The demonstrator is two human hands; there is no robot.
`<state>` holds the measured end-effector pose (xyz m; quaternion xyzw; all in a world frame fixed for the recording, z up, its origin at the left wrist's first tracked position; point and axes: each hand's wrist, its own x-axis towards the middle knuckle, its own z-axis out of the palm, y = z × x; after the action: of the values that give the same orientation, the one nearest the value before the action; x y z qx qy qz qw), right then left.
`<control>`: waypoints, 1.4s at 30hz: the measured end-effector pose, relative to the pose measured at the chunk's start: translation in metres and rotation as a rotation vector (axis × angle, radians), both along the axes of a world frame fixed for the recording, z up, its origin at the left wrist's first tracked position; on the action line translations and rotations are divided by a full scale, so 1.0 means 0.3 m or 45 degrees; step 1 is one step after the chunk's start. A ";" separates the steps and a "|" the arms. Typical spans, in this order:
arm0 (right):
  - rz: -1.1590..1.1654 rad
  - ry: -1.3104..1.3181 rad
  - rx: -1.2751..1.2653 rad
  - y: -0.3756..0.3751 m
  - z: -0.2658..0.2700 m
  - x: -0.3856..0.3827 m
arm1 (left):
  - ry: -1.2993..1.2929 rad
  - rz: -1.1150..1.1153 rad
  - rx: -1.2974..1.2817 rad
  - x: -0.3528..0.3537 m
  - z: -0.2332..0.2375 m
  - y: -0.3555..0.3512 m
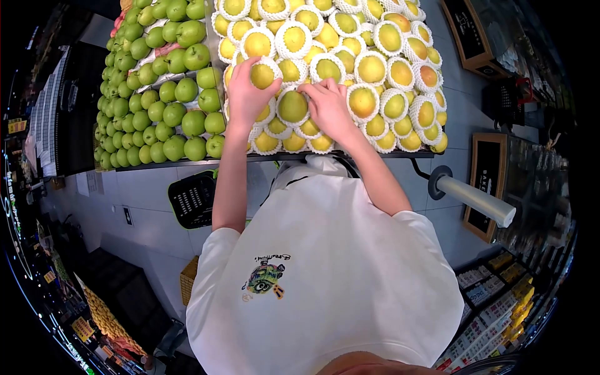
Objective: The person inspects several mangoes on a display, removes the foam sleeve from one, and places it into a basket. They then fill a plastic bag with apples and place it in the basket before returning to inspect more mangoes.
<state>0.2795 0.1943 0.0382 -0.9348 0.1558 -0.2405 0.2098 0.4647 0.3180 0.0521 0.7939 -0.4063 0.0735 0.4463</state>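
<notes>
Round yellow fruits in white foam nets lie in a dense layer on the display stand. My left hand (247,94) is curled around one netted yellow fruit (262,76) near the stand's left divider, thumb on its right side. Just right of it, my right hand (329,109) has bent fingers at the upper right edge of a greener netted fruit (292,106), which sits in its net among the others. The undersides of both fruits are hidden.
Green apples (174,114) are stacked left of the divider. A black basket (192,199) with a green rim is below the stand's front edge. At the right, a roll of clear plastic bags (475,200) sticks out on a holder. Framed signs (484,187) stand beyond it.
</notes>
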 end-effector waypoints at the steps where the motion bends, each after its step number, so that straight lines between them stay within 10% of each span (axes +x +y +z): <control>1: 0.000 -0.002 -0.001 0.000 0.001 0.002 | -0.010 -0.063 -0.015 -0.021 -0.010 -0.006; 24: -0.052 0.037 -0.099 0.006 -0.021 0.005 | -0.122 0.254 0.327 -0.099 -0.086 -0.030; 42: -0.060 -0.018 -0.016 0.011 -0.014 0.004 | -0.173 0.249 -0.129 -0.170 -0.139 -0.002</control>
<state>0.2808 0.1976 0.0342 -0.9305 0.1749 -0.2528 0.1993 0.4137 0.3175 0.0104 0.7993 -0.3521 0.1908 0.4480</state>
